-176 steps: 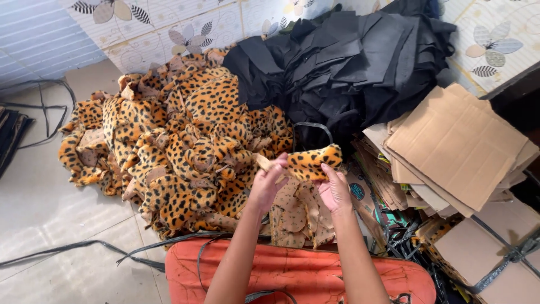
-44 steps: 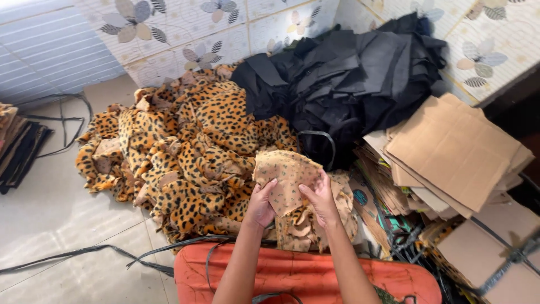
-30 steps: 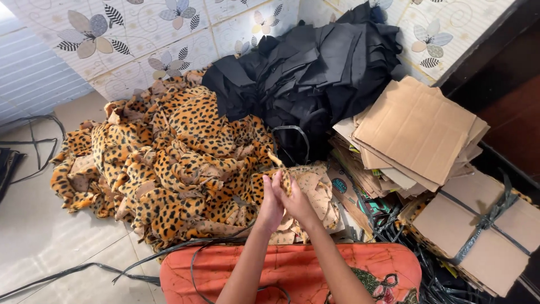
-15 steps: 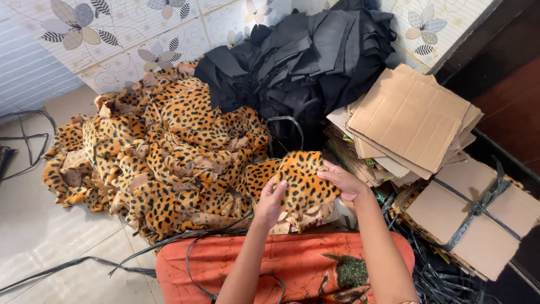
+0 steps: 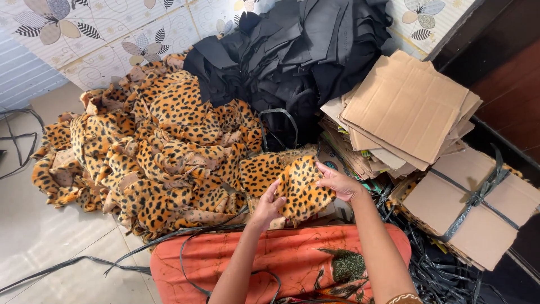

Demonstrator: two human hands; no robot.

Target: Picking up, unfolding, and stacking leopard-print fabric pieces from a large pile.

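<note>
Both hands grip one leopard-print fabric piece

The left hand (image 5: 270, 204) pinches the leopard-print piece's (image 5: 302, 190) lower left edge, fingers curled; the right hand (image 5: 339, 181) clasps its right edge, forearm angled inward, just above the orange cloth (image 5: 225, 260) beside the leopard-print heap (image 5: 152, 146).

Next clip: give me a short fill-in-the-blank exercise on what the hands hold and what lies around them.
1. Both the left hand and the right hand hold a piece of fabric with a ____ print.
2. The heap of fabric by the tiled wall is ____ in colour.
3. The flat sheets stacked beside the right hand are made of ____.
4. The bundle of sheets is tied with a dark ____.

Missing words: leopard; black; cardboard; strap
</note>
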